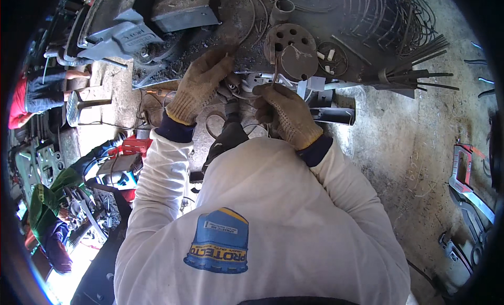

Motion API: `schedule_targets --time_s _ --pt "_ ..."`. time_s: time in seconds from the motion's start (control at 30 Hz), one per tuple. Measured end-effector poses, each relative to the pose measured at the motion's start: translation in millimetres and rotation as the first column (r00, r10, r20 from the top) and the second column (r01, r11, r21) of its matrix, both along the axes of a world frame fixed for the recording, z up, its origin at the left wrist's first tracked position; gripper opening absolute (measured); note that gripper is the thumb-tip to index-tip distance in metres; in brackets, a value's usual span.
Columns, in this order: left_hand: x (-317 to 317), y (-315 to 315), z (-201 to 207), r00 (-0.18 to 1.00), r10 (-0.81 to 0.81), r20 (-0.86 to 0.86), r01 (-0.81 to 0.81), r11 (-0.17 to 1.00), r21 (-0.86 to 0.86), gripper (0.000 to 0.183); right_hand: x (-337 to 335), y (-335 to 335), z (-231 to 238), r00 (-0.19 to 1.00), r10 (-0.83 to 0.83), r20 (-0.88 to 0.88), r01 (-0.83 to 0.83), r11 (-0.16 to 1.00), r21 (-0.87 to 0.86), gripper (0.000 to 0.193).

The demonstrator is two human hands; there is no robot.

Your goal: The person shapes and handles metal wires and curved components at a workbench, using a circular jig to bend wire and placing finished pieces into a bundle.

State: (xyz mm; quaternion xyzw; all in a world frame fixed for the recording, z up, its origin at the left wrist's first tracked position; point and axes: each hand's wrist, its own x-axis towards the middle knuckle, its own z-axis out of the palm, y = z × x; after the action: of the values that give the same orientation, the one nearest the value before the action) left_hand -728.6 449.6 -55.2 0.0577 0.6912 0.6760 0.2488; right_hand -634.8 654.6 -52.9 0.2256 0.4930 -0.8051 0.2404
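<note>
Both my hands wear brown knitted work gloves and are raised at the near edge of a dark workbench [236,42]. My left hand [202,84] is closed, its fingertips pinched together; whatever lies between them is too small to make out. To its right, my right hand [286,113] has its thumb and fingers closed on a thin metal rod [276,71] that sticks up beside a round metal disc [299,62]. A thin curved piece [242,96] shows in the gap between the hands, and I cannot tell whether it joins the rod. Beyond the disc lies a plate with holes [294,37].
A bench vise [128,39] and a metal block [186,11] occupy the bench's left. Toward the right lie a short pipe [283,9], a ring with white pieces [333,58], rods [420,74] and bent wires [391,18]. A hacksaw [463,171] hangs far right. Another person [44,92] is at left.
</note>
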Motion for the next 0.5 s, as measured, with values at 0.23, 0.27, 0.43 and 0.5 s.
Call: schedule_targets --time_s 0.23,0.27,0.43,0.5 --pt "-22 6 -4 0.999 0.019 0.036 -0.016 0.995 -0.101 0.038 -11 0 -10 0.997 -0.071 -0.028 0.071 0.997 0.019 0.029" --pt "-26 6 -5 0.999 0.019 0.037 -0.015 0.995 -0.100 0.038 -12 1 -11 0.998 -0.051 -0.027 0.053 0.997 0.052 0.027" --pt "-32 8 -7 0.997 -0.004 -0.080 -0.013 0.978 -0.210 0.038 -6 4 -19 0.845 0.280 -0.455 0.002 0.850 0.527 0.023" --pt "-33 8 -11 0.998 0.010 -0.057 -0.020 0.983 -0.180 0.038 -9 1 -17 0.920 0.210 -0.329 -0.034 0.883 0.468 0.032"
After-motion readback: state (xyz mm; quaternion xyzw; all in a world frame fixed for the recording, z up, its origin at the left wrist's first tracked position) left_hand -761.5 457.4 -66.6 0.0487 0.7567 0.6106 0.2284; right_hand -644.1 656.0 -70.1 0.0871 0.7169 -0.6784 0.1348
